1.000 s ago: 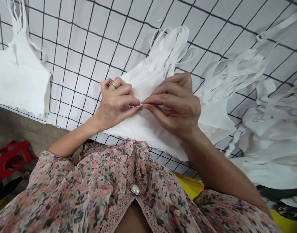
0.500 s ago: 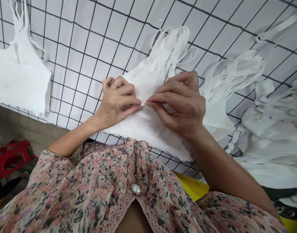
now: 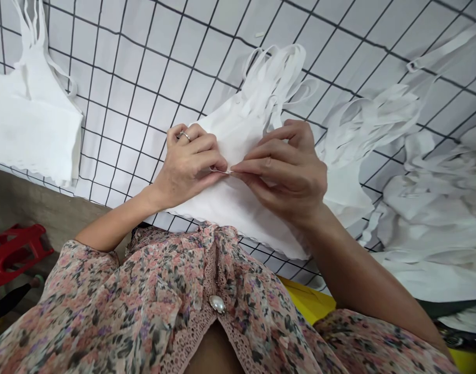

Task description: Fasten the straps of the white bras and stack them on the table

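Observation:
A white camisole top lies in front of me, its several thin straps bunched in loops at the far end. My left hand, with a ring on one finger, is closed and pinches a thin white edge of this top between thumb and forefinger. Fingertip to fingertip with it, my right hand pinches the same edge where it sticks out. What exactly lies between the right fingertips is too small to tell. Both hands rest over the middle of the top and hide part of it.
Another white camisole lies at the left. To the right are one more strapped top and a heap of white garments. All lie on a black-and-white grid cloth. A red plastic stool stands on the floor, lower left.
My right hand has shifted slightly left and its fingers have drawn closer together at the pinched edge. The left hand keeps its pinch, almost unmoved.

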Tool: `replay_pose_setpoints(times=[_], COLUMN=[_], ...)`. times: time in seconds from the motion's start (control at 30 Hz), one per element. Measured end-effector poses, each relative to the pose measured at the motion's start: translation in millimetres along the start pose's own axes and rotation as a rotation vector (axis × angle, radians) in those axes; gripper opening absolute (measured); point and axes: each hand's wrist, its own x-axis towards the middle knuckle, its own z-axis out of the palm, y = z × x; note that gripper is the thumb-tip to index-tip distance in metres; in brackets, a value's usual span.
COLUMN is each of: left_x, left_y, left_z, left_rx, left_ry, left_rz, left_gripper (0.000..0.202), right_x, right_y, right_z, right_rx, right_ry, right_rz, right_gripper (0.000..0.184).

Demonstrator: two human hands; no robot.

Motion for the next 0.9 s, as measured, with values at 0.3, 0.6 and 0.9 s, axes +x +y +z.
replay_pose_setpoints(times=[0.3,0.6,0.9], left_x=[2,2,1], left_y=[5,4,2], left_z=[-1.5,-2.2,-0.5], left_rx=[-0.033,0.006,-0.043], left_ry=[-0.006,-0.029,0.039], left_rz=[-0.008,0.050,0.093], left_gripper=[0.037,0.044,0.042], right_x=[-14,-11,-20], right_y=[-10,-11,-7], right_z=[1,1,0], right_rx=[-0.114,-0.053,-0.029], right_ry=[0.139,0.107,-0.085], right_rz=[-0.042,-0.076,0.180], right_gripper=[0.009,0.013,0.025])
